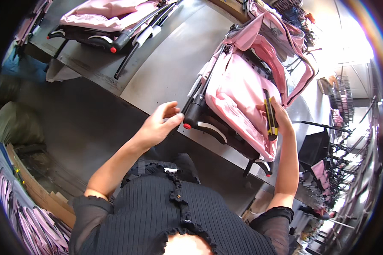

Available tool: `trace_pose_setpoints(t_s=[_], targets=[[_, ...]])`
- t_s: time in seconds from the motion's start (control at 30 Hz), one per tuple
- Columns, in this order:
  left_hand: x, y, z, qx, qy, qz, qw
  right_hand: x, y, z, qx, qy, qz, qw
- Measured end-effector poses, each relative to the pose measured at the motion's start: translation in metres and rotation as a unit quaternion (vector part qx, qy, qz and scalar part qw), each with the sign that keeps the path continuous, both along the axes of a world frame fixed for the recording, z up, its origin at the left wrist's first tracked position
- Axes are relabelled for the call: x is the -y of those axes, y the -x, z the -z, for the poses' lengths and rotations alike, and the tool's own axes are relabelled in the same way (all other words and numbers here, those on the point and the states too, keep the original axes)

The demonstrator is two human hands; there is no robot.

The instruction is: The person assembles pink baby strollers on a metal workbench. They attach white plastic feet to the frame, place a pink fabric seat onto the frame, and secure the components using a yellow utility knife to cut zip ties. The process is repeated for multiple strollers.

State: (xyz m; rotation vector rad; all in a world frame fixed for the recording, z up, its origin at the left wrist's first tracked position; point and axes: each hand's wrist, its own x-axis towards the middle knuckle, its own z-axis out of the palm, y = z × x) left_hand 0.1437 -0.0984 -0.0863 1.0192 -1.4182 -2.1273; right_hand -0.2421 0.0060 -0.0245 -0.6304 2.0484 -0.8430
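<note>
A folded pink stroller (234,80) with a dark frame lies on the metal-topped table in front of me. My right hand (281,118) is closed around a yellow and black tool that looks like a utility knife (269,117), held against the pink fabric at the seat's right side. My left hand (157,125) is beside the black tube joint (195,112) at the stroller's near left corner. Its thumb and fingers are apart and hold nothing. A red cap (187,126) sits on the end of that joint, close to my thumb.
Another folded pink stroller (110,19) lies farther left on the table (161,55). To my lower left stands a cardboard box (38,182) beside stacked pink fabric pieces (30,216). Racks of dark frames (340,170) line the right.
</note>
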Motion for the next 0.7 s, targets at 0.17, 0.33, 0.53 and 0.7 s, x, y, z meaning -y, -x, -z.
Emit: trace_pose_setpoints(t_s=[0.17, 0.33, 0.53, 0.7], targets=[[0.012, 0.058, 0.026, -0.031, -0.117, 0.112, 0.986, 0.002, -0.020, -0.069, -0.186, 0.031, -0.100, 0.977], [0.013, 0.091, 0.053, -0.163, -0.207, 0.020, 0.964, 0.049, -0.104, -0.099, -0.245, -0.028, -0.256, 0.935], [0.022, 0.051, 0.061, -0.108, -0.175, -0.073, 0.976, 0.107, -0.193, -0.087, -0.476, -0.096, -0.568, 0.664], [-0.014, 0.023, 0.047, -0.327, -0.291, 0.035, 0.898, 0.112, -0.223, -0.080, -0.510, -0.114, -0.693, 0.498]])
